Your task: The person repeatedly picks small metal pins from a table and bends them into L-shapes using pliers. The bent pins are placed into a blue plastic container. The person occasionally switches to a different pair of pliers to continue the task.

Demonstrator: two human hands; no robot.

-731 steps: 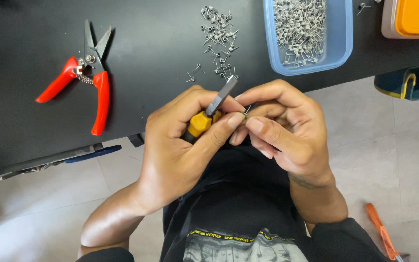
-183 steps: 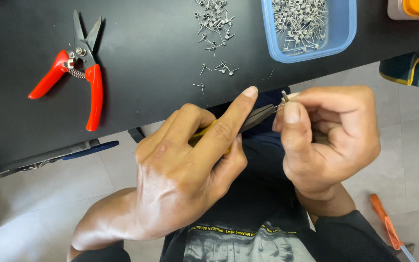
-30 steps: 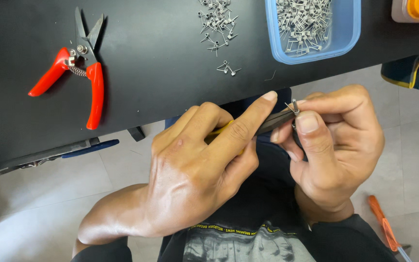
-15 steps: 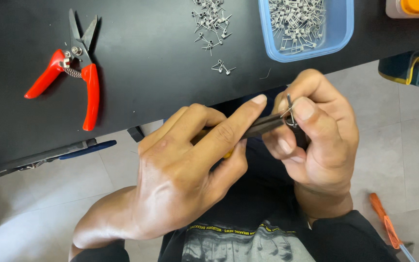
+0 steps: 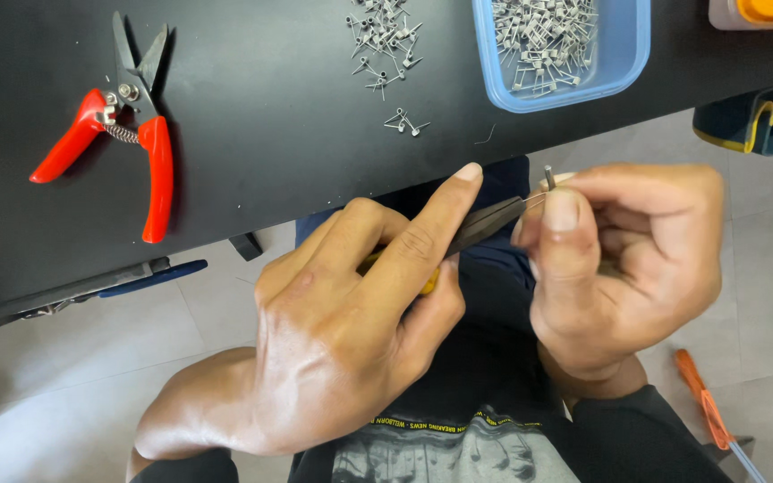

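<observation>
My left hand grips yellow-handled pliers, the index finger stretched along them, the dark jaws pointing right. My right hand pinches a small metal wire piece between thumb and fingers, and the plier tips meet it there. Both hands hover over my lap, just in front of the black table's edge.
Red-handled cutters lie on the table at the left. A loose pile of small wire pieces sits mid-table, and a blue tray full of them stands to its right. An orange-handled tool lies on the floor.
My right hand has turned, its thumb now on top of the wire piece. The plier tips stay at the piece. The view shifted slightly.
</observation>
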